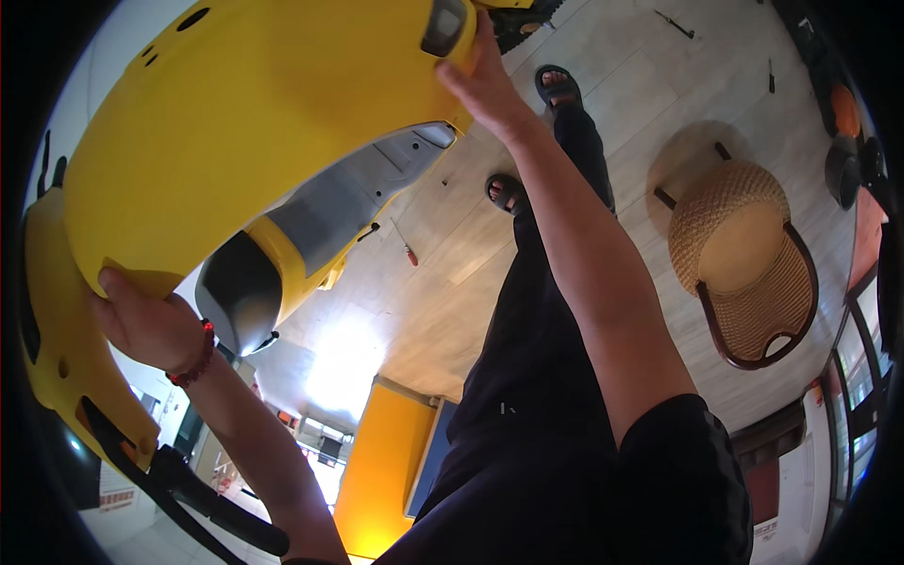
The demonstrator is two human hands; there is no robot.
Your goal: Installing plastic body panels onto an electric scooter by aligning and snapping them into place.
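Note:
A large yellow scooter body panel [254, 104] fills the upper left. At its lower left edge my left hand [158, 331] is closed, thumb on the outer face and fingers mostly hidden. My right hand [483, 92] grips the far right end, beside a dark lamp [443, 28] set into the yellow bodywork. Under the panel's edge show a grey floorboard [325, 215] and a black seat [237, 287]. To the left of my left hand is the yellow handlebar cover [58, 282], with a black grip [221, 513] below it.
On the floor lie a red-handled screwdriver [410, 252], a dark slim tool [674, 24] and another dark-handled tool [771, 77]. A wicker chair [733, 231] stands at the right. An orange cabinet [381, 461] is low in view. My sandalled feet are between scooter and chair.

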